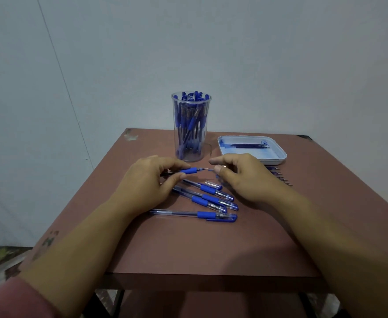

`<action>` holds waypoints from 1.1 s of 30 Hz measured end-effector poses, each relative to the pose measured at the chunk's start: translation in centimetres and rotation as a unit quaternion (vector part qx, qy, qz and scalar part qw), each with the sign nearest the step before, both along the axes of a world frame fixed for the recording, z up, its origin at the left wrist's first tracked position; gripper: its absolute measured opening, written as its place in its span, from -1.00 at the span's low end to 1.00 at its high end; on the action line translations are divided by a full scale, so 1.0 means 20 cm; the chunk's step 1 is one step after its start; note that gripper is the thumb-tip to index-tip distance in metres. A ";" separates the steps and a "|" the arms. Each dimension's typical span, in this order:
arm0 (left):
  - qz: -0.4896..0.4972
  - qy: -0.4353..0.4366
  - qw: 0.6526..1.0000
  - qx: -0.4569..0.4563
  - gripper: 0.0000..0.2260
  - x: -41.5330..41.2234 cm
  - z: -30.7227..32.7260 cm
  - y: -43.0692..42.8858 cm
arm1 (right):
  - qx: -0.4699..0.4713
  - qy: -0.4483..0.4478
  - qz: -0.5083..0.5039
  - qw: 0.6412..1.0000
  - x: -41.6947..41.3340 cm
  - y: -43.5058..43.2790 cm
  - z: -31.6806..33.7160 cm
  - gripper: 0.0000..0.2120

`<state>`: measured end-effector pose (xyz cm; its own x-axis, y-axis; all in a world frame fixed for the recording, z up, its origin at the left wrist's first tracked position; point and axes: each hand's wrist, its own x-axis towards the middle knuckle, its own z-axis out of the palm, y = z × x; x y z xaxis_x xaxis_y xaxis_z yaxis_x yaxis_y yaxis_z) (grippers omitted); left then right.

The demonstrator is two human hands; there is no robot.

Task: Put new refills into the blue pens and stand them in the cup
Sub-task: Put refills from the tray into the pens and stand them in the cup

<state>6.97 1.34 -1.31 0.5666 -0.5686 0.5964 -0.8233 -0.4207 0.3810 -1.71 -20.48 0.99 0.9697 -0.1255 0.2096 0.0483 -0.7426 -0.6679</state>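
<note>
My left hand [148, 180] grips a blue pen [187, 171] by its barrel, held level above the table with its tip pointing right. My right hand [238, 174] is pinched on a small part, seemingly the pen's cap or tip piece [211, 170], just right of the pen tip. Several capped blue pens [207, 199] lie on the table below my hands. A clear cup [190, 127] full of blue pens stands behind them. Refills [249, 145] lie in a white tray [280, 154] at the right.
More loose refills [280, 176] lie on the brown table [211, 249] just right of my right hand, partly hidden by it. A grey wall stands close behind the table. The table's front edge is near my forearms.
</note>
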 end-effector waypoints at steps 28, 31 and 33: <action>-0.006 -0.012 1.000 0.007 -0.76 -0.01 0.01 0.00 | -0.050 -0.170 0.055 0.983 -0.01 0.00 0.00 -0.93; -0.009 -0.014 1.000 0.004 -0.77 -0.01 0.01 0.00 | 0.002 -0.168 0.054 0.984 -0.01 0.01 -0.01 -0.94; -0.009 -0.014 1.000 0.002 -0.77 -0.01 0.01 0.00 | 0.025 -0.169 0.056 0.984 -0.01 0.02 -0.01 -0.93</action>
